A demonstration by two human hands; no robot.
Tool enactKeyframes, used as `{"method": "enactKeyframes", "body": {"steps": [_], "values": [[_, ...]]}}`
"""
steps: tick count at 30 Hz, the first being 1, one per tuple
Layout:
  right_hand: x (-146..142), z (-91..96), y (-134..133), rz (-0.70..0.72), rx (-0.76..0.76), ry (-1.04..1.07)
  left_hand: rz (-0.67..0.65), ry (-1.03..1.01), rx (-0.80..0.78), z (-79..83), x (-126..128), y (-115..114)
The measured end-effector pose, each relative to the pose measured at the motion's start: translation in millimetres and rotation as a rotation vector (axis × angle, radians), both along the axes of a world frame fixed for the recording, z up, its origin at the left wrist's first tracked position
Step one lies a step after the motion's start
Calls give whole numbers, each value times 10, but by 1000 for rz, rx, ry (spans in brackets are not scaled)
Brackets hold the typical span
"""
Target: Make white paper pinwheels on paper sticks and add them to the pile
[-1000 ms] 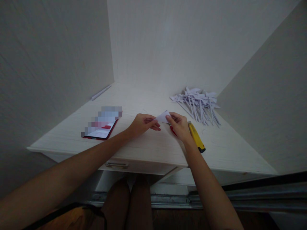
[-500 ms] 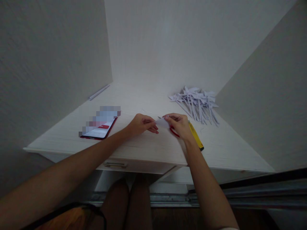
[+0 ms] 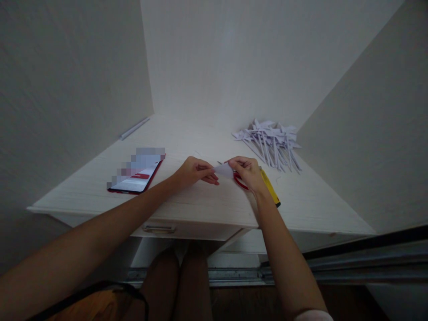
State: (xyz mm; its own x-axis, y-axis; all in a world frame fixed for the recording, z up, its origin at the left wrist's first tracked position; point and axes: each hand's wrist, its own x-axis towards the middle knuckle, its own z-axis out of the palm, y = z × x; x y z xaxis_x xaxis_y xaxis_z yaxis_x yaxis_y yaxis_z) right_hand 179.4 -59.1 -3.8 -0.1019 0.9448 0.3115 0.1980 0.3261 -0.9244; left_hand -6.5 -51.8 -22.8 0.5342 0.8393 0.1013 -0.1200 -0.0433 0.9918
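Both my hands hold a small piece of white paper (image 3: 223, 170) just above the white desk (image 3: 200, 203). My left hand (image 3: 196, 171) pinches its left corner between thumb and forefinger, the other fingers loosely curled. At the paper's upper right edge, my right hand (image 3: 247, 171) grips it with thumb and fingertips. Under and beside that hand lie scissors with red handles (image 3: 240, 181), partly covered. A yellow tool with a dark end (image 3: 270, 187), perhaps a cutter, rests right of them, partly behind my right hand.
Several white paper pinwheels on paper sticks (image 3: 272, 140) are heaped at the back right. A phone in a red case (image 3: 138, 178) lies at the left, its screen lit and partly blurred out. White paper sticks (image 3: 134, 129) lie along the left wall. Walls enclose the desk's back and sides.
The whole view has shifted slightly, so everything appears a little further left. Both hands keep their hold on the paper, with barely any change in pose.
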Motion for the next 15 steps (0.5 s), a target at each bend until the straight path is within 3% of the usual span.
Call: {"method": "enactKeyframes", "body": {"steps": [9, 15], "values": [[42, 18, -25, 55, -158, -135, -6, 31, -69, 92, -41, 15], [2, 81, -79, 176, -211, -181, 37, -6, -99, 157, -97, 15]]}}
